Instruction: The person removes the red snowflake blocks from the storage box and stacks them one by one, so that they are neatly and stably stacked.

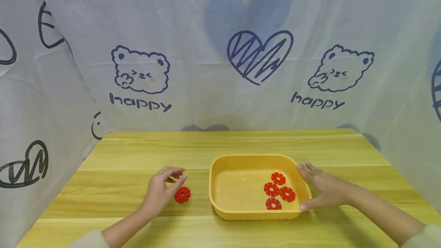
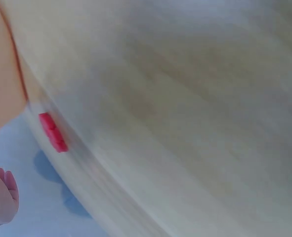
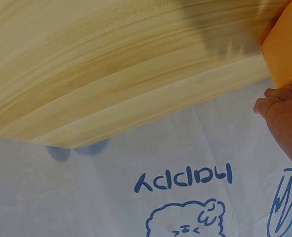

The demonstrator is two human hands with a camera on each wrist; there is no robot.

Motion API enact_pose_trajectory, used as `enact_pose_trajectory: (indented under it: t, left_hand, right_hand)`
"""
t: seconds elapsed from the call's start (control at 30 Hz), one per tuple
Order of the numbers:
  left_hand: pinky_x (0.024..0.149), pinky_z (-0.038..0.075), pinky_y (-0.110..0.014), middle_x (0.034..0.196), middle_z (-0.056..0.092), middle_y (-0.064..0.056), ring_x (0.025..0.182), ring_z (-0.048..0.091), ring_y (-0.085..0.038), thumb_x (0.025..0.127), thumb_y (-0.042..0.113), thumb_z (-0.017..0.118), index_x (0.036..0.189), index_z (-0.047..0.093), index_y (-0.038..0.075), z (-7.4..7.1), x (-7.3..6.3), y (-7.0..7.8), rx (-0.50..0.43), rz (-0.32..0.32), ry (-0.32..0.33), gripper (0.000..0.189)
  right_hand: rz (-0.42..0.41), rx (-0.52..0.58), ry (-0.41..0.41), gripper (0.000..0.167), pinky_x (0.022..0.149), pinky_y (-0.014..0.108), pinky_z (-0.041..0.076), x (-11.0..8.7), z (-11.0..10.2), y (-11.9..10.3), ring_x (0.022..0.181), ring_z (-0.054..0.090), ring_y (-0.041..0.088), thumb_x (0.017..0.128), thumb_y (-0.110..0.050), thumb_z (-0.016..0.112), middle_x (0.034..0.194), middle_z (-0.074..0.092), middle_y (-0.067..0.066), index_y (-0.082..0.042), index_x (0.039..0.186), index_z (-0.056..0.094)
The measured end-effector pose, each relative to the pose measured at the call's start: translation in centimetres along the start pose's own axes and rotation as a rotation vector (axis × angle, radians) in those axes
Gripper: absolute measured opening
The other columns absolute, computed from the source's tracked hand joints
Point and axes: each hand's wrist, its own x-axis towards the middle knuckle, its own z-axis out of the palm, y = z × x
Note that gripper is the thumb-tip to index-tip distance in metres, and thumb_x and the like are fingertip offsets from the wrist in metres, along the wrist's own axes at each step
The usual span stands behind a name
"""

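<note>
On the table to the left of the yellow tray (image 1: 251, 215) lies a red notched plastic disc (image 1: 182, 194). My left hand (image 1: 162, 187) is right beside this disc, thumb and fingers loosely bent with a gap between them and nothing held. In the left wrist view the same disc (image 2: 53, 132) shows apart from the hand (image 2: 2, 200). Several more red notched discs (image 1: 287, 194) lie inside the tray, toward its right end. Against that end rests my right hand (image 1: 327, 190), fingers spread along the rim and thumb at the front corner.
Beneath everything is a wood-grain table (image 1: 113, 194). A white curtain (image 1: 196, 87) with bear and heart drawings hangs behind its far edge and along the sides. The tray's raised walls stand between the loose disc and the discs inside.
</note>
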Motion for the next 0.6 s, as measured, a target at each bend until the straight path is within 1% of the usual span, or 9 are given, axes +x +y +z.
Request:
enact_pose_trajectory:
  t: [0.07,0.17,0.23,0.3,0.47,0.6]
  left_hand:
    - [0.063,0.055,-0.022,0.084,0.067,-0.008,0.074,0.057,-0.002,0.077,0.001,0.072,0.092,0.069,0.001,0.2,0.2,0.3,-0.024,0.024,0.015,0.016]
    - [0.062,0.055,-0.023,0.083,0.067,-0.007,0.073,0.059,-0.006,0.076,0.001,0.072,0.092,0.069,0.001,0.6,0.5,1.0,-0.062,0.064,0.036,0.016]
    - [0.062,0.055,-0.022,0.084,0.068,-0.006,0.073,0.060,-0.009,0.076,0.001,0.072,0.092,0.069,0.001,0.8,0.7,1.5,-0.084,0.079,0.041,0.016]
    - [0.062,0.055,-0.022,0.085,0.068,-0.005,0.073,0.061,-0.013,0.077,0.002,0.072,0.092,0.069,0.002,1.0,0.9,1.9,-0.104,0.077,0.041,0.015]
    - [0.063,0.055,-0.024,0.085,0.067,-0.006,0.074,0.062,-0.016,0.076,0.002,0.073,0.092,0.069,0.001,1.8,1.4,2.4,-0.143,0.077,0.030,0.016]
    - [0.065,0.055,-0.022,0.087,0.067,-0.007,0.076,0.062,-0.017,0.076,0.002,0.073,0.093,0.069,0.000,2.5,1.7,2.9,-0.179,0.075,0.001,0.018]
  right_hand:
    - [-0.002,0.001,-0.001,0.110,0.103,0.068,0.016,0.0,0.0,0.0,0.132,0.010,0.058,0.071,-0.054,0.072,0.144,0.016,0.038,0.016,0.139,0.022]
    - [-0.005,-0.005,0.002,0.110,0.104,0.068,0.016,-0.1,0.0,0.1,0.132,0.010,0.058,0.070,-0.054,0.072,0.144,0.016,0.038,0.017,0.138,0.022]
    - [-0.006,-0.005,0.005,0.110,0.104,0.068,0.016,-0.1,0.1,0.2,0.132,0.010,0.057,0.070,-0.054,0.072,0.144,0.016,0.037,0.017,0.138,0.022]
    - [-0.006,0.001,0.006,0.111,0.104,0.068,0.015,-0.2,0.1,0.2,0.132,0.010,0.057,0.070,-0.054,0.072,0.145,0.016,0.037,0.016,0.139,0.021]
    - [-0.007,0.000,-0.004,0.111,0.104,0.068,0.015,-0.2,0.0,0.1,0.132,0.009,0.058,0.071,-0.055,0.071,0.145,0.015,0.037,0.017,0.138,0.021]
    - [-0.011,-0.010,-0.022,0.110,0.105,0.068,0.014,-0.1,-0.2,-0.1,0.132,0.008,0.057,0.072,-0.055,0.071,0.145,0.014,0.038,0.018,0.138,0.021]
